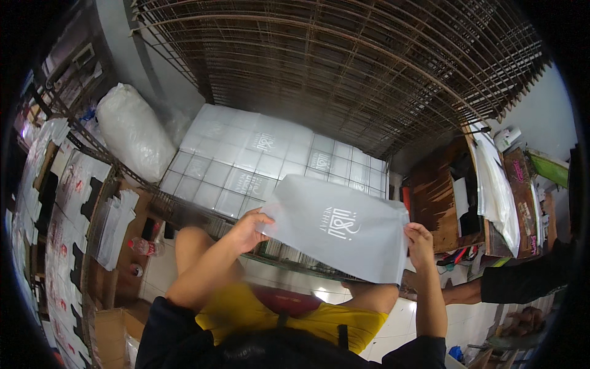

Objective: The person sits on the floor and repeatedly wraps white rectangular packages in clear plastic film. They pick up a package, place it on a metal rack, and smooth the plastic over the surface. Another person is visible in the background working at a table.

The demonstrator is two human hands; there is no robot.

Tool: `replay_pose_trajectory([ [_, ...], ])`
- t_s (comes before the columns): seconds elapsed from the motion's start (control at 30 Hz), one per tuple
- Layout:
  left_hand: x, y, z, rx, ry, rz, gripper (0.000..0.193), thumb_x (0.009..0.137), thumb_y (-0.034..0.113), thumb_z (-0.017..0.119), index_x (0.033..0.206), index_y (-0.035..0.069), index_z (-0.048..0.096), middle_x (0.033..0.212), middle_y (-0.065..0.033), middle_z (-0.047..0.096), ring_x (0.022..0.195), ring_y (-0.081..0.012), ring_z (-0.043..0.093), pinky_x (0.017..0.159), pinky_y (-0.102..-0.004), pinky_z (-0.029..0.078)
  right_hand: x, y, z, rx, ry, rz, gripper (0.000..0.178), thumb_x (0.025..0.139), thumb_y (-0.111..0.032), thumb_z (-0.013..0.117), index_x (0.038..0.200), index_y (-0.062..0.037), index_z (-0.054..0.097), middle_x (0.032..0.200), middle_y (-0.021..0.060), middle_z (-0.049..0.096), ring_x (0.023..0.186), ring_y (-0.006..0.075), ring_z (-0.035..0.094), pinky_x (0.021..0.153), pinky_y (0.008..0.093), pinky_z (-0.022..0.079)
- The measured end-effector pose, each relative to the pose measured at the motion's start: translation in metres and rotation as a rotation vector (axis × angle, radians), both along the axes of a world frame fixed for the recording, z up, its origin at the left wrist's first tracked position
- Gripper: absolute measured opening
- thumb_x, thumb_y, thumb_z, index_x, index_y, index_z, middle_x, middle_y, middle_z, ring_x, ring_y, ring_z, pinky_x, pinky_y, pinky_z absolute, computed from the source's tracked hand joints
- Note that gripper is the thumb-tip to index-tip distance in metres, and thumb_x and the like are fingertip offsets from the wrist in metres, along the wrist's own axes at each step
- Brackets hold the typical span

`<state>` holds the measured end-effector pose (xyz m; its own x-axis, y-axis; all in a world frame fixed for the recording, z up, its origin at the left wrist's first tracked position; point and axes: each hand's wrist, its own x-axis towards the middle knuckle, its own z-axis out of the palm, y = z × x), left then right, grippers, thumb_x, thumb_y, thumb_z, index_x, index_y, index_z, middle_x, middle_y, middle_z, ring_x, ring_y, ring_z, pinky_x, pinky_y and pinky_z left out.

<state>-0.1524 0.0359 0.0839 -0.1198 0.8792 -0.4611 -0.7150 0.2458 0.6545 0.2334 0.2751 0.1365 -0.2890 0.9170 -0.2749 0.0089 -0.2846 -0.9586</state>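
Note:
Stretched between my hands is a translucent greyish plastic bag [301, 212] with a white printed logo. My left hand [251, 230] is closed, pinching its left edge between thumb and fingers. Its right edge is pinched by my right hand [420, 243], a little below the top right corner. The bag is held tilted over the near side of a wire drying rack [212, 171]. Similar printed bags [230, 132] lie on that rack beyond my hands, side by side and partly overlapping.
Raised wire rack shelves [344, 55] hang over the far side. A stuffed white plastic sack [132, 132] leans at the left. Stacked printed sheets [74, 203] stand farther left, near a bottle [142, 246]. At right are a wooden cabinet [430, 190] and another person's arm [464, 291].

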Motion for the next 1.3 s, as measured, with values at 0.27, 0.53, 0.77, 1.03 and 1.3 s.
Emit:
replay_pose_trajectory([
  [0.27,-0.065,0.085,0.002,-0.031,0.189,0.105,0.044,0.072,0.014,0.052,0.117,0.014,0.053,0.1,-0.0017,0.057,0.086,-0.0141,0.053,0.067,-0.0268,0.04,-0.099,0.09,-0.05,0.055,0.018,0.178,0.033,0.069,0.01,0.046,0.097,0.0012,0.06,0.083,0.0061,0.06,0.073,0.0126,0.056,0.069,0.0238,0.047],
  [0.53,-0.099,0.146,-0.038,-0.185,0.522,0.168,0.049,0.071,0.009,0.055,0.12,0.012,0.054,0.091,-0.0028,0.059,0.08,-0.0129,0.054,0.064,-0.0293,0.042,-0.123,0.174,-0.099,0.109,-0.116,0.131,0.036,0.069,0.008,0.047,0.103,0.002,0.06,0.077,0.0027,0.057,0.066,0.0108,0.054,0.063,0.0215,0.046],
  [0.77,-0.116,0.194,-0.19,-0.341,0.996,0.27,0.053,0.068,0.006,0.062,0.119,0.006,0.05,0.076,-0.012,0.063,0.071,-0.021,0.063,0.065,-0.038,0.051,-0.155,0.214,-0.243,0.407,-0.429,-0.029,0.04,0.069,0.007,0.056,0.107,-0.0005,0.062,0.08,0.0063,0.062,0.074,0.014,0.059,0.068,0.0249,0.047],
  [1.03,-0.117,0.215,-0.219,-0.421,1.395,0.259,0.018,0.071,0.009,0.065,0.088,0.007,0.062,0.081,-0.0154,0.066,0.08,-0.0311,0.064,0.072,-0.0398,0.051,-0.173,0.224,-0.307,0.575,-0.786,-0.064,0.044,0.068,0.004,0.052,0.11,-0.0041,0.064,0.072,0.0105,0.065,0.056,0.0148,0.055,0.06,0.0278,0.046],
  [1.3,-0.12,0.218,-0.22,-0.451,1.469,0.197,0.015,0.071,0.009,0.068,0.085,0.007,0.067,0.086,-0.0133,0.067,0.082,-0.0299,0.065,0.075,-0.0386,0.051,-0.17,0.228,-0.316,0.649,-0.767,-0.053,0.047,0.068,0.006,0.051,0.112,-0.004,0.062,0.096,0.0184,0.065,0.073,0.0233,0.062,0.07,0.0304,0.048],
])
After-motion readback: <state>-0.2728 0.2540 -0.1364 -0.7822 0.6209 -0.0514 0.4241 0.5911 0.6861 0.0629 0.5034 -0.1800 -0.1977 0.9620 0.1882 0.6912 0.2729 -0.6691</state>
